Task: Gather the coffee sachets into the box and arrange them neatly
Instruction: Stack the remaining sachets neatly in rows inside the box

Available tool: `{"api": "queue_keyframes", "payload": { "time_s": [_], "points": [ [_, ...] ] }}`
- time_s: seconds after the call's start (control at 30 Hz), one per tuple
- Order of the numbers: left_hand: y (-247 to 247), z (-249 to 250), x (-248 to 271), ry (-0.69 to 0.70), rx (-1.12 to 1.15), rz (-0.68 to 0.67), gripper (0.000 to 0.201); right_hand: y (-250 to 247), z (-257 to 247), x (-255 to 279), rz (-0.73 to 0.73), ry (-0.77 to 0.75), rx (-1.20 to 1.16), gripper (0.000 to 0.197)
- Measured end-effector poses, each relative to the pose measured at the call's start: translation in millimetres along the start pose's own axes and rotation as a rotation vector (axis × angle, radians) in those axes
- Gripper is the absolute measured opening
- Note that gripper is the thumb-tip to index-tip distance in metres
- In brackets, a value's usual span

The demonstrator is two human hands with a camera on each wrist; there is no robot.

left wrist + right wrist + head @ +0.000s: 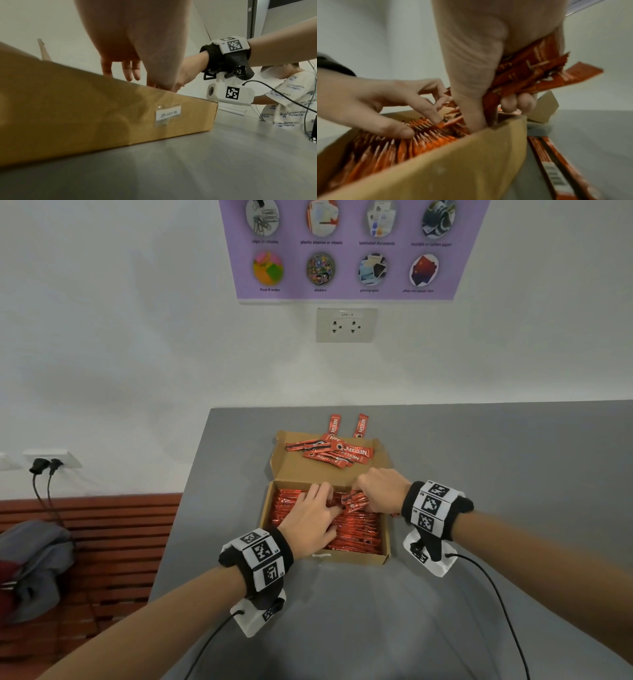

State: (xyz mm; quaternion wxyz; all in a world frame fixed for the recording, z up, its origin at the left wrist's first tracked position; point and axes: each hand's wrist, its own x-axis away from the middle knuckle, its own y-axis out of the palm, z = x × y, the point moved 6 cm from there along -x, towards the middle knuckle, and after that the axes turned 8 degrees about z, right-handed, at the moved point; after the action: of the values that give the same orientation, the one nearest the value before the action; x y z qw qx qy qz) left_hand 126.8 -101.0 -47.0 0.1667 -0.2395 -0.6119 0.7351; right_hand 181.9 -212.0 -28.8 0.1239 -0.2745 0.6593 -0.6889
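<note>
Box: we see an open cardboard box on the grey counter, its lid folded flat at the far side.
Packed sachets: red coffee sachets fill the box in tight rows, standing on edge.
Left hand: our left hand lies over the rows with fingers spread, fingertips pressing down on the sachet tops (it holds nothing that we can make out).
Right hand: our right hand is curled round a small bundle of sachets, its thumb dipping into the box by the right wall.
Loose sachets: a loose heap rests on the lid; two more sachets lie just beyond it on the counter, and two sachets lie beside the box's right wall.
Surroundings: a wall socket and a purple poster hang above the counter; another person in a printed shirt shows in the left wrist view.
</note>
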Motion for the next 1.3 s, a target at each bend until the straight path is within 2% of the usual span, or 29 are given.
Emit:
{"api": "queue_keyframes", "payload": {
  "time_s": [0.2,0.37,0.57,0.67,0.8,0.87,1.1,1.3],
  "points": [
    [4.5,-0.2,-2.2,0.033,0.067,-0.062,0.038,1.9,8.2,0.8,0.017,0.050,-0.111,0.020],
    [4.2,-1.7,-5.5,-0.010,0.133,-0.016,0.037,3.1,15.6,4.6,0.046,0.090,-0.207,0.023],
    [3.2,0.5,-5.7,0.027,0.017,0.002,0.036,7.2,14.2,6.9,0.075,0.124,-0.246,0.016],
    [3.6,1.7,-5.7,0.027,0.043,-0.022,0.037,7.4,17.3,7.5,0.089,0.148,-0.299,0.018],
    [-3.9,-7.9,-6.8,-0.040,0.202,0.083,0.042,-6.4,36.9,12.5,0.263,0.281,-0.497,0.016],
    [-5.7,-9.6,-8.2,-0.040,0.206,0.103,0.043,-9.6,43.6,14.9,0.310,0.309,-0.482,0.022],
    [-1.8,-4.3,-12.6,-0.021,0.095,0.050,0.045,-3.2,32.2,12.6,0.218,0.279,-0.426,0.032],
    [2.0,-5.1,-14.8,-0.024,0.017,-0.008,0.042,2.6,29.7,9.4,0.232,0.276,-0.338,0.020]
  ]
}}
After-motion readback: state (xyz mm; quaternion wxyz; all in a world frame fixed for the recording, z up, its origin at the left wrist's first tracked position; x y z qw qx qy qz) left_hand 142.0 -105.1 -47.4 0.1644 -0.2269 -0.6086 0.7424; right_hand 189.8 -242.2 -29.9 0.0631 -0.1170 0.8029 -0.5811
